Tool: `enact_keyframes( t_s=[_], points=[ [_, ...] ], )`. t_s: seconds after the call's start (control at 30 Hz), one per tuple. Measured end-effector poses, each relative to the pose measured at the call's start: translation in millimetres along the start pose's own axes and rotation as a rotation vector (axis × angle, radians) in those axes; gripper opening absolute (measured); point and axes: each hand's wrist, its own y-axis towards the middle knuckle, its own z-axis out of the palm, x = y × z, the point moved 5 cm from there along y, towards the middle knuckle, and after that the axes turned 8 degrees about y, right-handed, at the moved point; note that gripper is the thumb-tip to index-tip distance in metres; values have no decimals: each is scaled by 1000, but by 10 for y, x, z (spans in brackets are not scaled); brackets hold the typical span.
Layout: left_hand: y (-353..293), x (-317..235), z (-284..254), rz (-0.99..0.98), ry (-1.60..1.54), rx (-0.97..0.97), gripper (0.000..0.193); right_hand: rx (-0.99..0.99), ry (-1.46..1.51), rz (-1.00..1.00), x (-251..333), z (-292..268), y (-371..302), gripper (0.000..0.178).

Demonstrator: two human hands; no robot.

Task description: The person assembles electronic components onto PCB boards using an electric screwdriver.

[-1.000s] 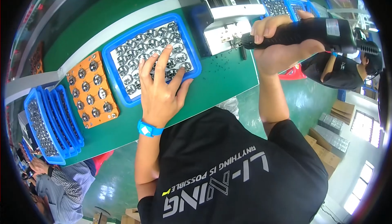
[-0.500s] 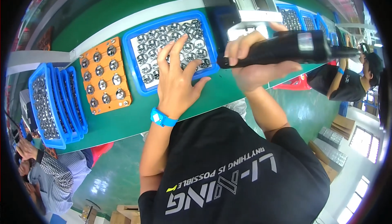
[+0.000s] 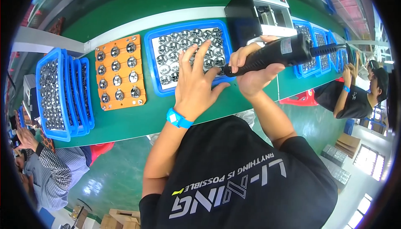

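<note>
My right hand (image 3: 255, 68) is wrapped round a black electric screwdriver (image 3: 271, 55) with a cord at its far end. Its tip points left, at the right side of a blue tray (image 3: 151, 62). That tray holds several rows of small round metal-and-black parts (image 3: 174, 46) on a white sheet. Over the tray's lower middle lies my left hand (image 3: 196, 80), fingers spread and reaching onto the parts, a blue band on the wrist. Its index finger is close to the screwdriver's tip; whether a fingertip presses a part, I cannot tell.
Left of the tray lies an orange fixture plate (image 3: 124, 66) with rows of round parts. Stacked blue trays (image 3: 64, 135) stand at the far left. A black-and-white machine (image 3: 267, 13) is behind the screwdriver, with more blue trays (image 3: 298, 68) to its right. Other people sit at both ends.
The view has shifted, so the bench things appear farther right. The screwdriver tilts more, its corded end higher, and my right hand is less blurred. My left hand stays spread over the tray.
</note>
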Motion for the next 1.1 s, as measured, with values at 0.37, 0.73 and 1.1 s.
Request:
enact_keyframes(
  t_s=[0.37,0.73,1.1],
  points=[
    [2,-22,19,-8,61,-62,31,112,-31,-36,-65,92,-22,83],
    [-13,-53,-22,34,32,-132,31,97,25,-54,50,25,94,85],
    [-281,-83,-73,-100,108,-287,12,-169,-21,-340,1060,-708,508,86]
  ],
)
